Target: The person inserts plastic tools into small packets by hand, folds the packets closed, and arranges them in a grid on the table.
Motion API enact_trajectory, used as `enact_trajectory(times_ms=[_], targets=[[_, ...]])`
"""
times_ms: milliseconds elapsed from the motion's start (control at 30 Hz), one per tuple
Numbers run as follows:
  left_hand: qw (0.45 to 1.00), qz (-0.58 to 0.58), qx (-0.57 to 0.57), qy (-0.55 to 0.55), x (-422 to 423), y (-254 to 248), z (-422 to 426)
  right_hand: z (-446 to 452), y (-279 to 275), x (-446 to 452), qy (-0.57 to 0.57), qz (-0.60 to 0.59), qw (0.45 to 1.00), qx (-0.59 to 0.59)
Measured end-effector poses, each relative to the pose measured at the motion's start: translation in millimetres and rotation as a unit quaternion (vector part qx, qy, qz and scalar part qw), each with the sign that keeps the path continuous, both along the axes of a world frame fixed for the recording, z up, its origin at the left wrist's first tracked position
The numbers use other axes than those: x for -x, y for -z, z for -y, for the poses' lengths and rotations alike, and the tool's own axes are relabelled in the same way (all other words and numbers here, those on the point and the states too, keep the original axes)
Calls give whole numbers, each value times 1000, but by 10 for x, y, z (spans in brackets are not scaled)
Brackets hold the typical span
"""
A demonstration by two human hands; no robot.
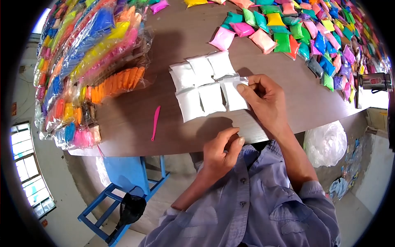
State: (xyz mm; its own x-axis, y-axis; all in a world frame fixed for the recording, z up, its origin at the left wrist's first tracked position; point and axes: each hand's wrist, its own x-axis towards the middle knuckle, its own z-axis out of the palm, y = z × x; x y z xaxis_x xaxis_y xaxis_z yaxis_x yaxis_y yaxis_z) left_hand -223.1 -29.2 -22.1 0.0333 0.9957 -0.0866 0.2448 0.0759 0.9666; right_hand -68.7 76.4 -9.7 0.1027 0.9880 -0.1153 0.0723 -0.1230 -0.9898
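Several small white packets (pixel 212 98) lie in two rows on the brown table (pixel 177 142). My right hand (pixel 267 99) has the top right edge of the nearest right-hand white packet (pixel 234 95) between thumb and fingers. That packet lies beside its neighbours. Close to the table's front edge, in front of my shirt, is my left hand (pixel 224 151). Its fingers are curled in, with the thumb near the index finger, and nothing shows in them. A pink plastic knife (pixel 156 123) rests on the table to the left of the packets.
Clear bags of colourful packets (pixel 94 53) are piled high on the left. Loose coloured packets (pixel 284 31) cover the far right of the table. A metal cup-like object (pixel 374 82) stands at the right edge. Below are a blue stool (pixel 123 173) and a white plastic bag (pixel 326 144).
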Motion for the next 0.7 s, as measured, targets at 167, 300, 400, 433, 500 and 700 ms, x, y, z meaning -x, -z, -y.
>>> enact_trajectory(times_ms=[167, 300, 400, 433, 500, 700], targets=[[996, -34, -88, -2, -9, 70, -12, -72, 90, 4, -7, 18, 1000, -12], [992, -48, -114, 5, -10, 114, -12, -76, 89, 37, -7, -11, 1000, 6], [991, -54, -119, 2, -18, 122, -6, -67, 140, 66, -3, 7, 1000, -21], [991, -57, -122, -2, -24, 123, -9, -66, 164, 71, 1, 31, 998, -48], [990, -61, -125, -4, -35, 116, -5, -51, 172, 78, 8, 34, 998, -50], [991, -68, -114, -6, -35, 110, 10, 0, 183, -2, 30, -36, 997, -53]])
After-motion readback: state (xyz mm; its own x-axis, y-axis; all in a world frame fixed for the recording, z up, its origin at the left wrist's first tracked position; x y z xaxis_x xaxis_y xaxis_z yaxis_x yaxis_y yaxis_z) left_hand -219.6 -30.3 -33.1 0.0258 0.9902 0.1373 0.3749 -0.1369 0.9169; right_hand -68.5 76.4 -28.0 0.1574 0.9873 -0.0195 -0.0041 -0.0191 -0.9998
